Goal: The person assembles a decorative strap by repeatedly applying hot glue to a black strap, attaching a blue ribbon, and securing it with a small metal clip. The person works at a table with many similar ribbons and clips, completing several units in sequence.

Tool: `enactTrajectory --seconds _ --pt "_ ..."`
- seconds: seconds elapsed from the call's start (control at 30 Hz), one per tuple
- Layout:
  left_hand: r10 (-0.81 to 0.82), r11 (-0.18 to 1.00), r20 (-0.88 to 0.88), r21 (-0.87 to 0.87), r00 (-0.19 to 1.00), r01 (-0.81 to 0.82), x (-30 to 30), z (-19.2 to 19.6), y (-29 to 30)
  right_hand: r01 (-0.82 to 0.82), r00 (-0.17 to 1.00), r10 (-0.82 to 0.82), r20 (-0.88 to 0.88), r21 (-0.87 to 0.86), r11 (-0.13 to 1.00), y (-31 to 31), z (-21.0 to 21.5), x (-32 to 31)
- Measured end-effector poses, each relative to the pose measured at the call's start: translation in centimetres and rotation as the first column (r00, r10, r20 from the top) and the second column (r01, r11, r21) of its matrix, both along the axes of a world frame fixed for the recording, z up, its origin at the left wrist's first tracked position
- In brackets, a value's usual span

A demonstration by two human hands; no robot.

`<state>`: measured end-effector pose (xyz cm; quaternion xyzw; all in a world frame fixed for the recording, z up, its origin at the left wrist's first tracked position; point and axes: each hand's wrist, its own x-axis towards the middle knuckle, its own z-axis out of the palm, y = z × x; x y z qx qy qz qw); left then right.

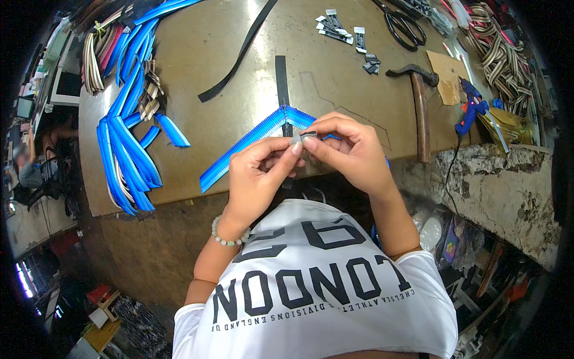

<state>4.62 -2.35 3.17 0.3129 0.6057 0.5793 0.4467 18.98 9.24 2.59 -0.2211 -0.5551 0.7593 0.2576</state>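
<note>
My left hand and my right hand meet just above the near edge of the table. Between their thumbs and forefingers they pinch a small grey-and-black label, mostly covered by the fingertips. Under and behind the hands lies a blue ribbed strap, bent into a V with its point facing away from me. Its right arm is partly hidden by my right hand. A narrow black strap runs away from that point. Another black strap lies curved farther left.
A hammer, blue glue gun with a cord, and brown card lie right. Black-handled scissors and several small labels are at the back. Blue straps are bundled left; striped straps are piled far right.
</note>
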Motion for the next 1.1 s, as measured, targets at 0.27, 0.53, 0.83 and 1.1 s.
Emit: enactTrajectory --seconds 0.27,0.53,0.83,1.1 --pt "0.06 0.995 -0.108 -0.072 0.992 -0.067 -0.5 -0.1 -0.9 -0.01 0.999 0.017 0.041 -0.174 0.985 -0.8 -0.4 0.1" --pt "0.013 0.993 -0.249 -0.108 0.968 -0.041 -1.3 -0.3 -0.1 0.0 0.961 -0.003 0.276 0.012 1.0 0.0 -0.6 -0.3" --pt "-0.111 0.979 -0.624 -0.202 0.773 -0.022 -3.7 -1.0 4.3 -0.018 0.832 -0.153 0.533 0.302 0.953 2.7 -1.9 -3.4" --pt "-0.063 0.977 -0.518 -0.205 0.853 -0.053 -4.2 -1.5 4.7 -0.037 0.794 -0.172 0.583 0.329 0.944 3.1 -1.6 -3.8"
